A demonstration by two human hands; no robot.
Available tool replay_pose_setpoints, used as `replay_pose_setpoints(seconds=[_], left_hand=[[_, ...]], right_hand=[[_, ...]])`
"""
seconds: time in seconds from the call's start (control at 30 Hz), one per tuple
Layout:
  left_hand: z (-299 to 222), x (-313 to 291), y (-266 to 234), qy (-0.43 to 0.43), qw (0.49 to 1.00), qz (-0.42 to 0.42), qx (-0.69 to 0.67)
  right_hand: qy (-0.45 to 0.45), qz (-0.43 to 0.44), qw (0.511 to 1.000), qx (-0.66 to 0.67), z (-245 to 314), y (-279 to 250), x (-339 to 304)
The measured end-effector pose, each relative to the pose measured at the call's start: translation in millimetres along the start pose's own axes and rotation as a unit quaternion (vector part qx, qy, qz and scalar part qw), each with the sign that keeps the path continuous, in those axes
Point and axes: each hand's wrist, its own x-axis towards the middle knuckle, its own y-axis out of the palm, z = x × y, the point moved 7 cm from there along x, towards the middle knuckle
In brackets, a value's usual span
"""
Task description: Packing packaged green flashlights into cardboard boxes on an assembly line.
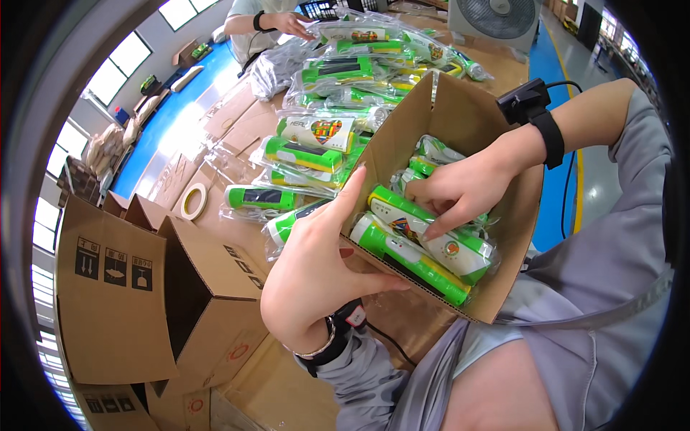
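Observation:
A cardboard box (460, 108) is tilted toward me. My left hand (309, 266) grips its left wall, thumb near the lower edge and fingers reaching up along the outside. Inside lie several green-and-white cylinders in clear plastic bags. My right hand (467, 185) reaches in from the right with bent fingers; its thumb presses on a white-and-green cylinder (460, 255) with a colourful printed patch. The fingertips are partly hidden among the bags. Below that one, along the near wall, lies another green cylinder (413, 266) with a dark panel.
More bagged cylinders (316, 133) are heaped on the cardboard-covered table. A tape roll (193, 201) lies left of them, and an open carton (115, 309) stands nearer. Across the table, another person's hand (287, 25) touches the heap. A fan (496, 18) stands at the far right.

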Motion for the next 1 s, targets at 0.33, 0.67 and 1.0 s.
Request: replay_pose_setpoints(seconds=[0.33,0.67,1.0], left_hand=[[5.6,6.7,-3.7,-0.017,0.998,0.047,-0.031],[183.3,-27.0,-82.9,-0.281,0.83,-0.482,-0.018],[192.5,-50.0,-61.9,-0.504,0.802,-0.304,0.098]], right_hand=[[-0.053,-0.007,0.998,-0.027,-17.9,16.5,7.7],[-0.03,0.025,0.998,-0.048,-23.5,17.4,13.6],[-0.035,0.048,0.998,-0.026,-21.9,19.8,21.2]])
